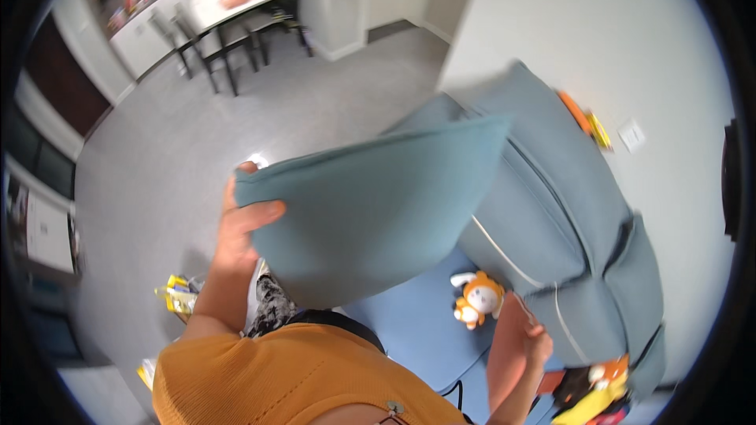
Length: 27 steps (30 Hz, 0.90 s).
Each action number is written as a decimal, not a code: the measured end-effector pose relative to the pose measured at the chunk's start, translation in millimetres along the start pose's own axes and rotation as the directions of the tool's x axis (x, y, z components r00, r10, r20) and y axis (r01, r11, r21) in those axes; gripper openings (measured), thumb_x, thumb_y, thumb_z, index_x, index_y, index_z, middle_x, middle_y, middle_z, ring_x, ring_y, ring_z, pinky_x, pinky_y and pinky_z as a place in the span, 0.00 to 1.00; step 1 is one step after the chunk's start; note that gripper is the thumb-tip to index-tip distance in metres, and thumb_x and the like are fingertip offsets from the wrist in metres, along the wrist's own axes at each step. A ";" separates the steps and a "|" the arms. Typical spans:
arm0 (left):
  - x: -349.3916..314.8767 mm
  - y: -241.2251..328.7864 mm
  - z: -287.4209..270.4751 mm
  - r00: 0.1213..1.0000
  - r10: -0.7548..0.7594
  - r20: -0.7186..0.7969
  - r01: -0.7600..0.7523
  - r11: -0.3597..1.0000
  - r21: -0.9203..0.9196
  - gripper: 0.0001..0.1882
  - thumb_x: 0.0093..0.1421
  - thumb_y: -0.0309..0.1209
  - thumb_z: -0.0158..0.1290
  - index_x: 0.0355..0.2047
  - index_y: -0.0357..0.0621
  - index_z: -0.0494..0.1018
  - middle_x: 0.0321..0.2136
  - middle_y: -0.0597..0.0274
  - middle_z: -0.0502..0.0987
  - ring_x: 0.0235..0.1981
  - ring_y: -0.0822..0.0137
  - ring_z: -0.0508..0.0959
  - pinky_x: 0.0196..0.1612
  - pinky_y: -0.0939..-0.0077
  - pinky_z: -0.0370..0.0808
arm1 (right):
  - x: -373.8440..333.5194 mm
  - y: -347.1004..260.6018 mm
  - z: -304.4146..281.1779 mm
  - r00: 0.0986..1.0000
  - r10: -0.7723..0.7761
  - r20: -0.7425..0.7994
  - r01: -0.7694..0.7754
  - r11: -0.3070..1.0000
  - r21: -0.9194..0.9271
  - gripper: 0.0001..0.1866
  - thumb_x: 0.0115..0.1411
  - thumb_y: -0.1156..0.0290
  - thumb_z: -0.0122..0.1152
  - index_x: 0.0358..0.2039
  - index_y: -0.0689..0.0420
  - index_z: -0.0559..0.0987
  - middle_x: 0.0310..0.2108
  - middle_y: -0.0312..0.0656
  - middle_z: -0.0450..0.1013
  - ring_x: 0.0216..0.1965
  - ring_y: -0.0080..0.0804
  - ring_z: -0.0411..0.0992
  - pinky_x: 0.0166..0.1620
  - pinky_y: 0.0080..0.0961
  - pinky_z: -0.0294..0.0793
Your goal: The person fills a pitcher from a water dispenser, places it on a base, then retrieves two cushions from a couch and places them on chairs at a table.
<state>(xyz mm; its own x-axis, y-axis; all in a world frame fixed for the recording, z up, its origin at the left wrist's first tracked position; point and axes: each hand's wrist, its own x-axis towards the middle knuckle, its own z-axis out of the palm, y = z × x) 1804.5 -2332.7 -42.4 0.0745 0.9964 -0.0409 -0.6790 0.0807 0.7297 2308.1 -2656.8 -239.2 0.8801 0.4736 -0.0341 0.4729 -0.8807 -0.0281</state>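
A large teal cushion (pixel 370 205) hangs in the air in front of me, tilted. My left hand (pixel 242 224) is closed on its left corner, the thumb lying across the near face. Lower right, my right hand (pixel 537 345) grips the edge of a salmon-pink cushion (pixel 512 346), held upright over the sofa seat. An orange and white plush toy (pixel 479 297) lies on the blue seat (pixel 417 295) just left of the pink cushion. The teal cushion hides part of the sofa behind it.
The grey-blue sofa backrest (pixel 543 181) runs along the white wall at right. Several coloured things, one of them yellow (pixel 591 409), lie at its near end. A cluttered white table (pixel 213 12) with dark chairs stands far left. A yellow package (pixel 179 295) is by my left arm.
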 end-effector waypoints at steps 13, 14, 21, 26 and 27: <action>98.6 261.9 -253.8 0.957 0.287 0.043 -0.289 0.956 0.052 0.22 0.36 0.13 0.58 0.17 0.50 0.55 0.17 0.70 0.66 0.20 0.79 0.65 0.22 0.80 0.61 | -226.5 -457.0 -243.6 0.773 -0.276 -0.571 0.424 0.894 0.142 0.11 0.48 0.72 0.59 0.22 0.60 0.66 0.18 0.52 0.65 0.24 0.58 0.61 0.29 0.37 0.67; 97.1 282.4 -272.5 0.954 0.300 0.031 -0.301 0.952 0.062 0.22 0.36 0.13 0.58 0.17 0.50 0.56 0.17 0.71 0.65 0.19 0.79 0.64 0.22 0.80 0.60 | -225.0 -492.5 -246.5 0.754 -0.330 -0.568 0.477 0.869 0.129 0.10 0.50 0.72 0.60 0.22 0.60 0.66 0.17 0.51 0.66 0.23 0.57 0.61 0.29 0.35 0.68; 84.1 354.4 -346.1 0.778 0.396 -0.487 -0.343 0.918 0.198 0.17 0.38 0.16 0.58 0.21 0.48 0.63 0.21 0.68 0.72 0.22 0.75 0.72 0.27 0.80 0.68 | -237.9 -710.0 -239.9 0.615 -0.587 -0.528 0.785 0.391 0.480 0.09 0.50 0.76 0.64 0.30 0.61 0.72 0.25 0.36 0.70 0.30 0.20 0.65 0.38 0.19 0.68; 85.7 377.8 -408.0 0.552 0.479 -0.683 -0.363 0.875 0.321 0.28 0.39 0.19 0.59 0.44 0.43 0.64 0.33 0.58 0.74 0.32 0.65 0.75 0.36 0.70 0.74 | -204.8 -844.5 -161.4 0.463 -0.653 -0.599 0.815 0.049 0.577 0.16 0.48 0.75 0.69 0.35 0.62 0.74 0.31 0.34 0.71 0.34 0.21 0.67 0.42 0.18 0.69; 86.4 383.9 -418.3 0.519 0.486 -0.704 -0.352 0.871 0.342 0.28 0.39 0.19 0.59 0.44 0.43 0.65 0.33 0.58 0.74 0.32 0.65 0.75 0.36 0.70 0.74 | -193.9 -878.1 -134.6 0.427 -0.665 -0.613 0.818 -0.005 0.575 0.17 0.47 0.74 0.70 0.36 0.62 0.74 0.32 0.34 0.71 0.34 0.21 0.67 0.42 0.19 0.69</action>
<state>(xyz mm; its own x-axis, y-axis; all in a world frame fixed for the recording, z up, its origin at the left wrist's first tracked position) 1244.8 -2204.5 -51.3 -0.8049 0.5749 -0.1470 -0.3682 -0.2896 0.8835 1728.0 -1976.4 -73.4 0.0879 0.7823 0.6166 0.6928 0.3968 -0.6022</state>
